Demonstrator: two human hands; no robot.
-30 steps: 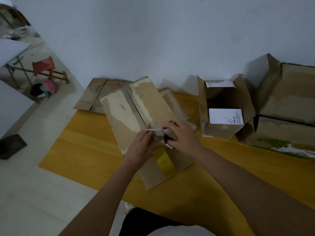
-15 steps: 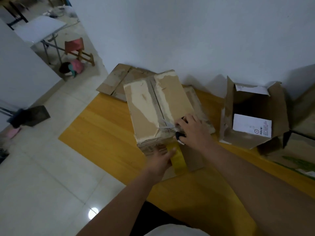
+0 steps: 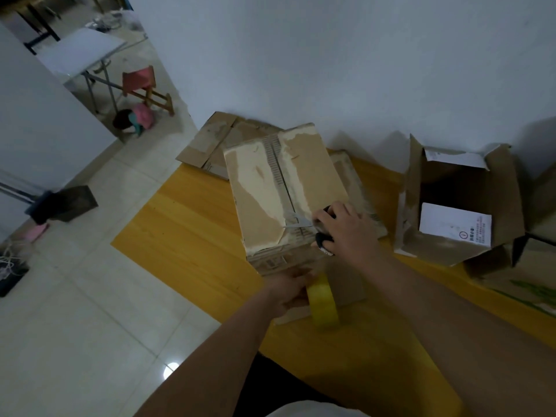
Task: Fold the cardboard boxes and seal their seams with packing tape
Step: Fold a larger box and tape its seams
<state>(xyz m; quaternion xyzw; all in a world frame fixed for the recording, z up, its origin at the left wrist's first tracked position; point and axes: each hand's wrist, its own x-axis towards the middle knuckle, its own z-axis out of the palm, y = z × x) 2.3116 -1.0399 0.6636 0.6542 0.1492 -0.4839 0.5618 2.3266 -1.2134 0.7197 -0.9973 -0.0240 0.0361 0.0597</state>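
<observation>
We are cutting the tape: our right hand (image 3: 346, 228) grips scissors (image 3: 323, 236) on the box (image 3: 270, 200); our left hand (image 3: 290, 288) holds the tape roll (image 3: 323, 302). Next, press the cut end flat.

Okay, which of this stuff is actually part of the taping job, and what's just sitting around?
In use: closed box, yellow tape roll, scissors, left hand, right hand.
Lying about: open box, flattened cardboard, small red chair.

Bare yellow surface (image 3: 186, 233) lies open at centre left of the frame. Right of the closed box (image 3: 279, 194), an open carton (image 3: 460, 206) blocks passage. Flattened cardboard (image 3: 210, 145) crowds the wall behind.
</observation>
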